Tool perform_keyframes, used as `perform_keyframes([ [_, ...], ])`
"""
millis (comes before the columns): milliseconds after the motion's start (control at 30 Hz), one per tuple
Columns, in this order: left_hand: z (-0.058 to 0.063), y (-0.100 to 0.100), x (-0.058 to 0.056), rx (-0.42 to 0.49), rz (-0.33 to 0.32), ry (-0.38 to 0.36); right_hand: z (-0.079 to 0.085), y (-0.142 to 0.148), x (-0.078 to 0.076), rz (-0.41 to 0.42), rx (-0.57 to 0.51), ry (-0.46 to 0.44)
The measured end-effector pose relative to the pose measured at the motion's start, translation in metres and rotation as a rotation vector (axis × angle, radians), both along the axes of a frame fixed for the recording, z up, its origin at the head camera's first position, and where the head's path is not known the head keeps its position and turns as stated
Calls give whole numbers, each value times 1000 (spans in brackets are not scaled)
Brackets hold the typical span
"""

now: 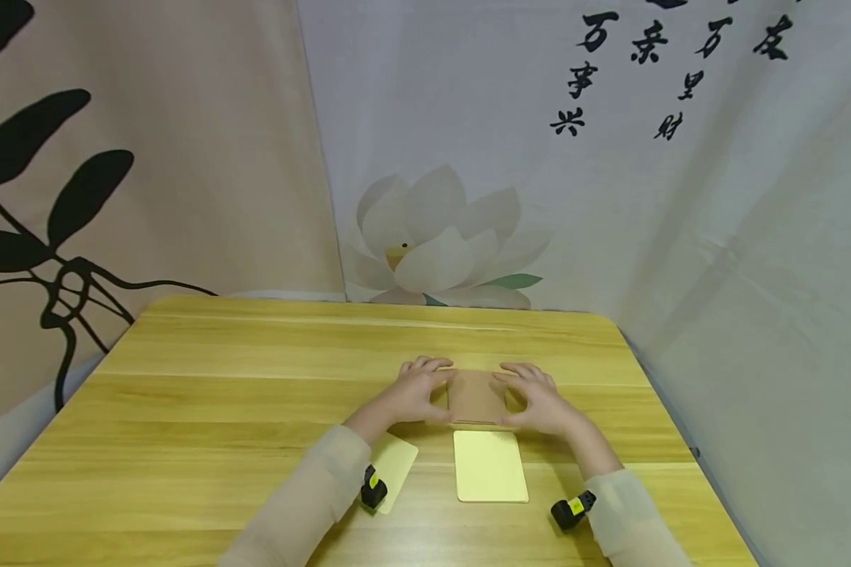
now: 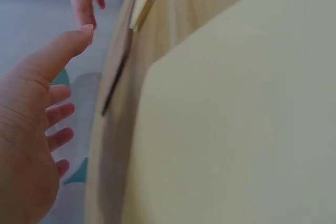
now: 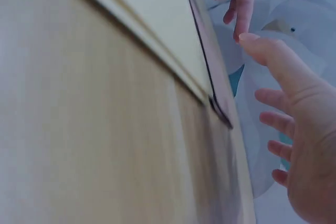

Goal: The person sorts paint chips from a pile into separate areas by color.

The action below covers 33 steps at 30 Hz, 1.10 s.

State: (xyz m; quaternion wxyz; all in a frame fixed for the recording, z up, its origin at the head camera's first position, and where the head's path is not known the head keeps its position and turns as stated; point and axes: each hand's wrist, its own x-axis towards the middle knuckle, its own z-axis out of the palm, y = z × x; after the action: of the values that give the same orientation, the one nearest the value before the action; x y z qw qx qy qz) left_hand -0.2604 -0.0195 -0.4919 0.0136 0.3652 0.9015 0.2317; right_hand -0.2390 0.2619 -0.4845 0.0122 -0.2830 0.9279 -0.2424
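A flat brown square piece (image 1: 477, 396), like cardboard, lies on the table between the two hands. My left hand (image 1: 417, 392) is at its left side, thumb toward the near corner, fingers loosely bent and spread. The right hand (image 1: 537, 400) mirrors it on the right side. Both wrist views show the hands raised above the brown piece (image 2: 118, 69), with nothing in the fingers. Just in front of the brown piece lies a pale yellow card (image 1: 491, 466) with rounded corners. A second pale yellow card (image 1: 399, 465) lies tilted, partly hidden by the left forearm.
The wooden table (image 1: 184, 441) has a rounded far edge close to a curtain (image 1: 425, 118) printed with a lotus and characters. A small black wrist camera (image 1: 373, 488) sits at the left cuff, another black camera (image 1: 571, 510) at the right.
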Motion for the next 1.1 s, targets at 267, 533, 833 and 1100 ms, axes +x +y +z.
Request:
perform_keyframes([
  [267,18,-24,18,50,-20,28,10,-16,24,-25,-25,66],
  [533,22,-49,30,77,-46,41,16,-33,39,-90,-51,98],
  [833,16,-77,44,41,-51,16,17,-64,57,-118,-78,127],
  [1100,14,-100,58,14,-68,-1,12,-89,70,-132,-51,136],
])
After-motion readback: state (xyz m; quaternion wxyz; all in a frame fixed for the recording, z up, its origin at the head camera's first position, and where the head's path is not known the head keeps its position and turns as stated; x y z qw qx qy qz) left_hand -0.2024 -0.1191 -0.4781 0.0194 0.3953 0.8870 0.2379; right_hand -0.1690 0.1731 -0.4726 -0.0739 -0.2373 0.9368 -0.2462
